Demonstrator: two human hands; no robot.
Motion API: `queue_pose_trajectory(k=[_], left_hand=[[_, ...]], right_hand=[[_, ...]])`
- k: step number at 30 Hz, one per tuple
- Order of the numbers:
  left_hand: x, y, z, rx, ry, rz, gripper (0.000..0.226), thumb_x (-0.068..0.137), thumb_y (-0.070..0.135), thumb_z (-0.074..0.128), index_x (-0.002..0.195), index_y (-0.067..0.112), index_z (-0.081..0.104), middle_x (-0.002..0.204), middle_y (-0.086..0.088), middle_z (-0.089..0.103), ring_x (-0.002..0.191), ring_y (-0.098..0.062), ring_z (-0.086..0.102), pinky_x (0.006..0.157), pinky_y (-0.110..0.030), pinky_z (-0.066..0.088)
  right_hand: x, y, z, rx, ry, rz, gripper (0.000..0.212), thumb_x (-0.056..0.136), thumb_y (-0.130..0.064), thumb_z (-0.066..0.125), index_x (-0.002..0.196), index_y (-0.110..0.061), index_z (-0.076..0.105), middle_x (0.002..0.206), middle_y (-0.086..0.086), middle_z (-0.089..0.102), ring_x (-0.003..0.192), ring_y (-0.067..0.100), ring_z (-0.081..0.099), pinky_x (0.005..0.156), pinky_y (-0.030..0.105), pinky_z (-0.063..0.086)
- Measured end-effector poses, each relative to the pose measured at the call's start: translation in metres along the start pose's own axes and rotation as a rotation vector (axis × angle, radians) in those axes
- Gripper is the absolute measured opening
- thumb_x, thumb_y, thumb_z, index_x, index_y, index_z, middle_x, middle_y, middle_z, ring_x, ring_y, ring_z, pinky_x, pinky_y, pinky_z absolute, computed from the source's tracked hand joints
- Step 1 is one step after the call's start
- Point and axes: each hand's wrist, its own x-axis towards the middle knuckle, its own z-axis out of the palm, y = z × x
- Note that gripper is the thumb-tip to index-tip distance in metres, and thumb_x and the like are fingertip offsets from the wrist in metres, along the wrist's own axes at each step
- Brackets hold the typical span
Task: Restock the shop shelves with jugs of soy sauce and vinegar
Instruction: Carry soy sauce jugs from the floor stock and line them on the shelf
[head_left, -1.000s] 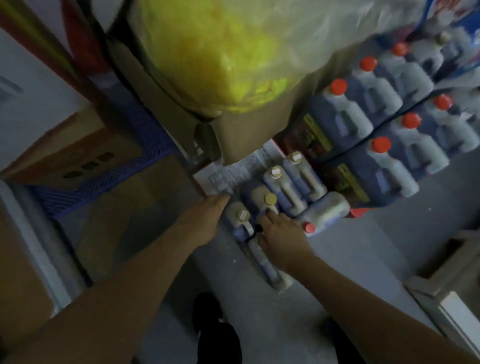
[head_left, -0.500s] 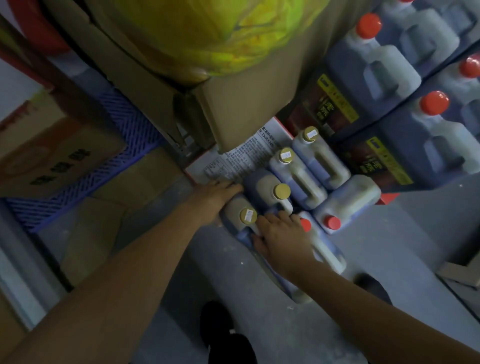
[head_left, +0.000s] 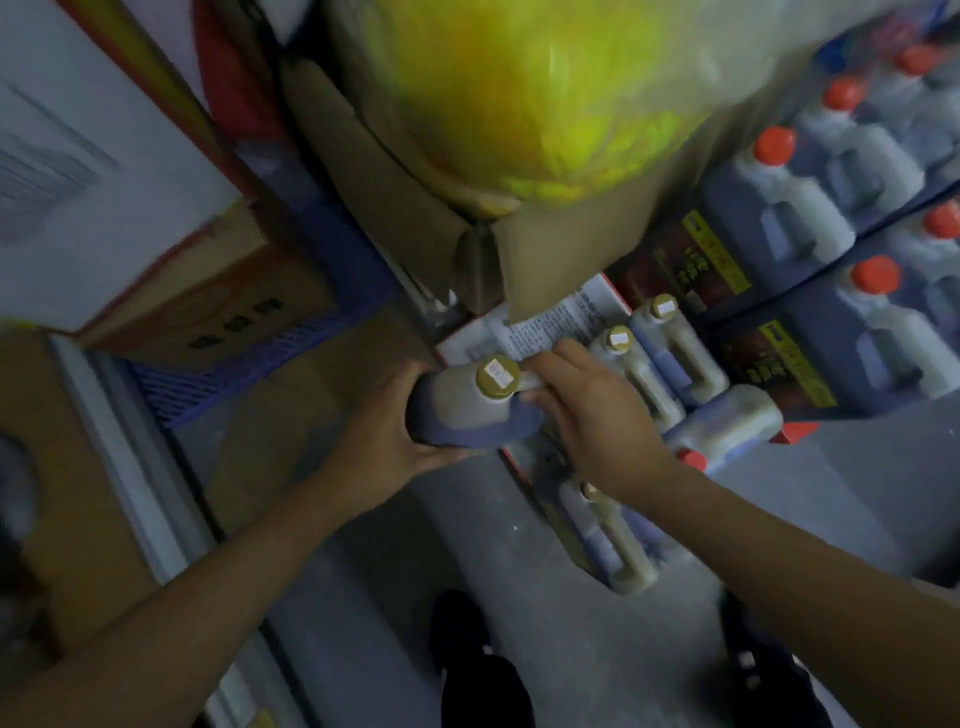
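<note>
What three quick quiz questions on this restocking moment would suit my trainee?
1. True or false: the gold-capped jug is held with both hands.
2. Which cap colour do the big dark jugs stacked at right have? A) red B) green C) white
3. Fill in: the red-capped pale jug on the floor lies on its ____.

Key:
1. True: the left hand grips its body and the right hand holds it at the handle side.
2. A
3. side
</note>
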Motion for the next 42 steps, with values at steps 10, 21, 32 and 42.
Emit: queue_pose_trajectory(k=[10,21,32,42], left_hand=[[-0.126,0.367,-0.227,-0.266,0.502,0.206,0.068,0.061,0.033,0.093,0.116,0.038,0.053,0.110,0.033,0.063,0.103,0.003,0.066,0.079,-0.024,0.060],[-0.456,0.720,-0.309,-0.156,1.142,0.448,0.075,0.075,0.029,0.091,0.139,0.035,0.053,0.131,0.007,0.068,0.116,-0.012,0.068,0.082,-0.022,0.058],[-0.797,0.836,-0.192,0.102,1.695,0.257,0.079,0.085,0.012,0.076,0.150,0.044,0.044,0.140,0.007,0.063,0.118,-0.014,0.069,0.086,-0.033,0.062],[-1.002,0.804,-0.028,0.086,2.081,-0.072,0.071,0.085,0.013,0.080,0.137,0.053,0.054,0.131,0.011,0.067,0.114,-0.016,0.070,0.085,-0.038,0.062]], right_hand=[[0.073,-0.248,-0.313,0.302,0.027,-0.428,0.106,0.088,-0.051,0.074,0.162,-0.039,-0.001,0.156,-0.040,0.022,0.148,-0.005,0.030,0.112,0.017,0.037],[-0.029,-0.590,-0.593,0.584,-0.136,-1.136,0.129,0.074,-0.034,0.092,0.162,-0.046,-0.002,0.155,-0.017,0.036,0.134,0.018,0.052,0.106,0.045,0.052],[-0.279,-0.820,-0.598,0.814,-0.801,-1.579,0.114,0.074,-0.030,0.088,0.157,-0.057,0.015,0.147,-0.011,0.050,0.123,0.007,0.065,0.098,0.037,0.059],[-0.527,-0.883,-0.481,1.038,-1.430,-1.561,0.099,0.074,-0.006,0.082,0.147,-0.058,0.040,0.133,-0.025,0.061,0.121,0.012,0.066,0.086,0.034,0.062]])
